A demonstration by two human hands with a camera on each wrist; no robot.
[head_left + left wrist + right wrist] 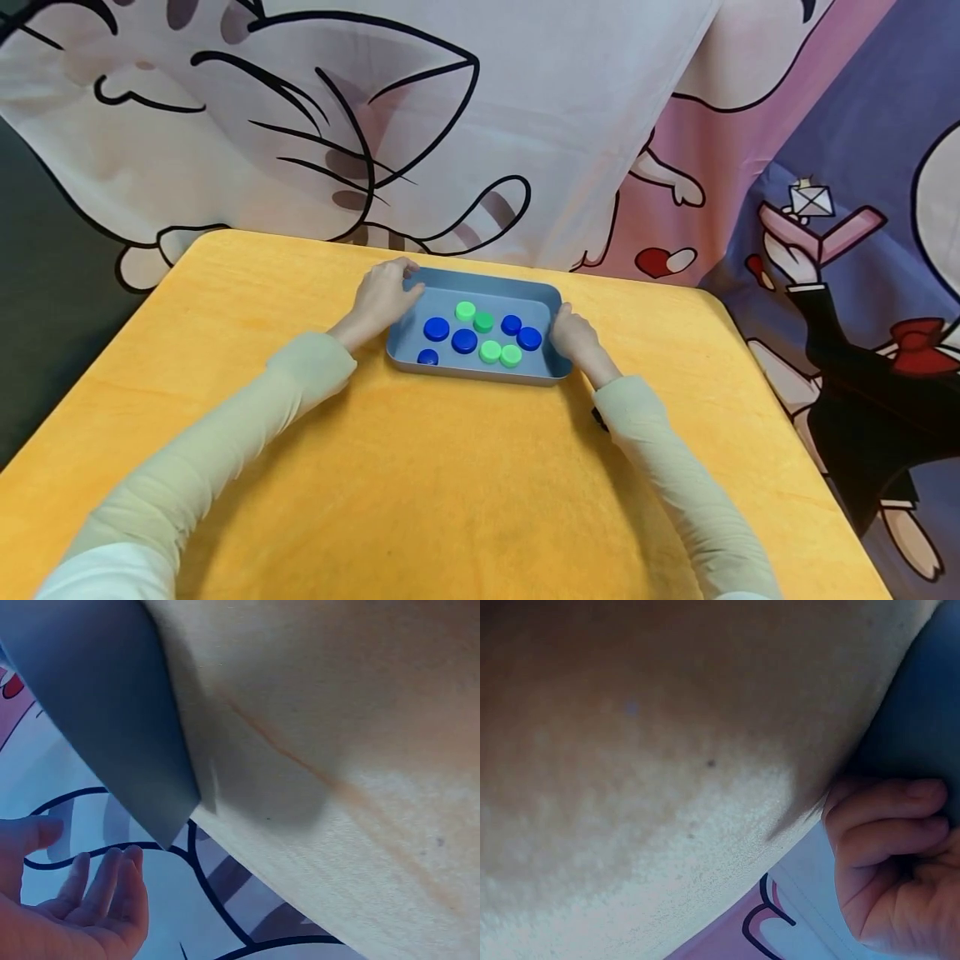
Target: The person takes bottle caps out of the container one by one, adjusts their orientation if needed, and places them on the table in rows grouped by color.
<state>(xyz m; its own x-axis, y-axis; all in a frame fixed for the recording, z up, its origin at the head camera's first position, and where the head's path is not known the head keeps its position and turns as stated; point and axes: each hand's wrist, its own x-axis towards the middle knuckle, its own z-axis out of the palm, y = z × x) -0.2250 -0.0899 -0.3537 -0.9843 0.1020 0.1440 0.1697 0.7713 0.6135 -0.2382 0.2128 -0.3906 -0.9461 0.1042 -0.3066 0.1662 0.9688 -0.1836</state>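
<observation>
Two hands are bracketing a blue tray (pixel 480 377) sitting toward twelve o'clock on the yellow desk (pixel 420 483), close to its far edge, with the cartoon-cat curtain (pixel 465 125) hanging just behind. The left hand (pixel 381 300) is touching the tray's nine o'clock corner with fingers (pixel 112 881) fairly straight; the right hand (pixel 573 335) is pressing at three o'clock, fingers (pixel 889 825) curling against the wall. Open desk is lying wide toward six o'clock; room toward twelve is running short. An uneven lift is probably the danger, tilting the tray and sending the loose blue caps (pixel 464 340) and green caps (pixel 491 351) sliding out.
</observation>
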